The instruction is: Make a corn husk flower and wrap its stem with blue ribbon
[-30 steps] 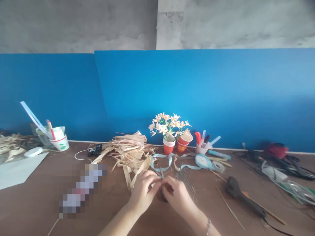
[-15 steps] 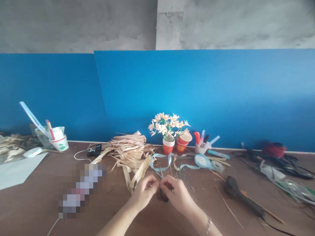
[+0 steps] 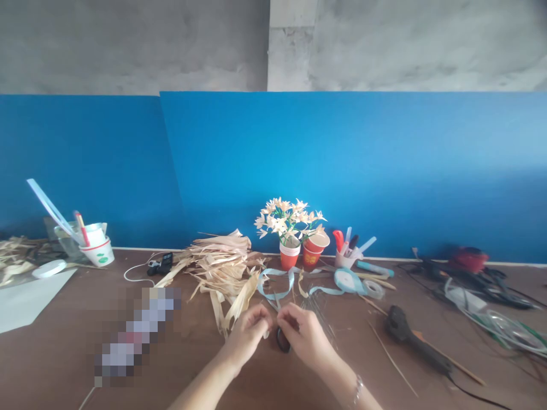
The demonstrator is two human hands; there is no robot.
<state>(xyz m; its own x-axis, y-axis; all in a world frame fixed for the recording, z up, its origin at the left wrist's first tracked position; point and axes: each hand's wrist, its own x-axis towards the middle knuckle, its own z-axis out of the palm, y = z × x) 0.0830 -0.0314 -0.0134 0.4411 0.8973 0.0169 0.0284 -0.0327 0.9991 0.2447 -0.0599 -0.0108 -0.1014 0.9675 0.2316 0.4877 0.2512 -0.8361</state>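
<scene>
Pinching a small pale piece [image 3: 266, 335] in the left hand [image 3: 248, 330], just left of the scissors [image 3: 279, 340]. Curling the right hand [image 3: 302, 330], thumb near fingers, just right of the scissors; can't tell if gripping anything. Past the scissors to looped blue ribbon [image 3: 291, 280], then pale flowers [image 3: 280, 224] in paper cups [image 3: 289, 260]. Out left of the scissors to heaped dried husks [image 3: 224, 259]; out right to thin wires [image 3: 325, 322].

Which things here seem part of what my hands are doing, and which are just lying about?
Probably the job:
Scissors between left hand and right hand
Dried husk strips
Thin wires

Seemingly just lying about:
Pale sheet
Leaf-printed paper cup
Black corded tool
</scene>
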